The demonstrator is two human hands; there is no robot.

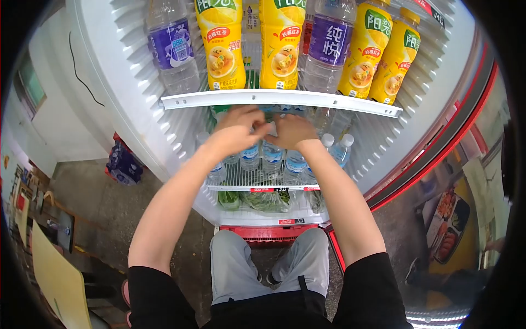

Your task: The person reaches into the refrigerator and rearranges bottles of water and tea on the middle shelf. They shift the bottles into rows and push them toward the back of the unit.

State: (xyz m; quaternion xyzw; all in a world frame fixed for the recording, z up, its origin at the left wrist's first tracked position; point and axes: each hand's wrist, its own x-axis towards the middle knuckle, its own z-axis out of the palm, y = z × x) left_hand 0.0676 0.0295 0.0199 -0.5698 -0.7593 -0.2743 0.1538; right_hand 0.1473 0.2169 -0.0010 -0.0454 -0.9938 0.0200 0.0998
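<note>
Work your left hand (241,127) and right hand (294,131) below the long white shelf lip (252,100), steadying the clear blue-labelled plastic bottles (272,156) on the wire shelf (241,178); whether your bent fingers grasp one, I cannot tell. Count at least four there; above, four yellow bottles (282,49) and two clear purple-labelled bottles (174,46) in front.

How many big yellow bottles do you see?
4, all on the upper shelf: the first bottle left of the middle, the second bottle at the middle, the third bottle and fourth bottle side by side at the right end. More may be hidden behind.
</note>
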